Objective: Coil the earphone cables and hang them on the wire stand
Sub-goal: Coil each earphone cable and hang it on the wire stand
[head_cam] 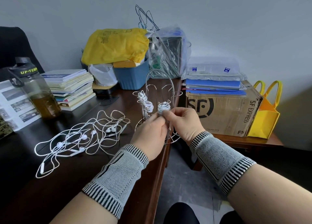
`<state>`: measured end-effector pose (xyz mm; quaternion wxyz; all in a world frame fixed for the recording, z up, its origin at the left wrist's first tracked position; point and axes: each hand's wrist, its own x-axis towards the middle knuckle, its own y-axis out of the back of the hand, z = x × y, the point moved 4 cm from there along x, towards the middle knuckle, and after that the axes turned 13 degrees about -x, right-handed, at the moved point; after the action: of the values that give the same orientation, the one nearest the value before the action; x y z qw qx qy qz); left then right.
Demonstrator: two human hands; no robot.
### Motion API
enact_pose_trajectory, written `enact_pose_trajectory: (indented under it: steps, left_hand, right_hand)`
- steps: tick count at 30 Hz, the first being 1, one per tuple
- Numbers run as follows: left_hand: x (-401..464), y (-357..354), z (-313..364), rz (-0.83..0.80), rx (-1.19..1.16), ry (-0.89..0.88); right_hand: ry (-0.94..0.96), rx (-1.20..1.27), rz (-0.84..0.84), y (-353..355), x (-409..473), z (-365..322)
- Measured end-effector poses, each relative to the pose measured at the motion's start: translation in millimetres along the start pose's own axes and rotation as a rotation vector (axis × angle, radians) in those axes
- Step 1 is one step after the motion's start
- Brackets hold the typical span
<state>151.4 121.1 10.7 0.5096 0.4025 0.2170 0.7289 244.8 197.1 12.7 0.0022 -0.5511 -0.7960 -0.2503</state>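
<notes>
1. Right in front of the stand (158,95), both hands meet around a coil (163,107) of white earphone cable.
2. Left hand (150,134) has its fingers curled on the lower end of the coil, pinching it.
3. Right hand (183,122) pinches the same coil from the other side, thumb and forefinger closed on it.
4. That coil sits against one of the stand's front loops; whether it hangs there on its own cannot be told.
5. Two more bundles (144,100) hang on the stand's left loops, one above the other.
6. Left of the stand, a tangle (81,137) of loose white earphones lies spread on the dark desk (70,181).
7. Further left of the stand are a bottle (36,90) and a book stack (72,87).
8. Behind the stand is a blue bin (133,75) with a yellow bag (116,45) on top.
9. Right of the stand, a box (224,112) holds blue folders.
10. Both wrists wear grey knitted bands (118,176).
</notes>
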Motion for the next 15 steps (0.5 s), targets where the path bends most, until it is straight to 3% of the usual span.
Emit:
enact_pose_trajectory:
  steps: [6,15]
  left_hand:
    - [-2,1,-3,-0.063,0.075,0.038]
    - [5,19,-13,0.167,-0.352,0.292]
  right_hand:
    - [-0.083,0.012,-0.095,-3,3,-4]
    - [0.005,-0.031,-0.086,-3,1,-6]
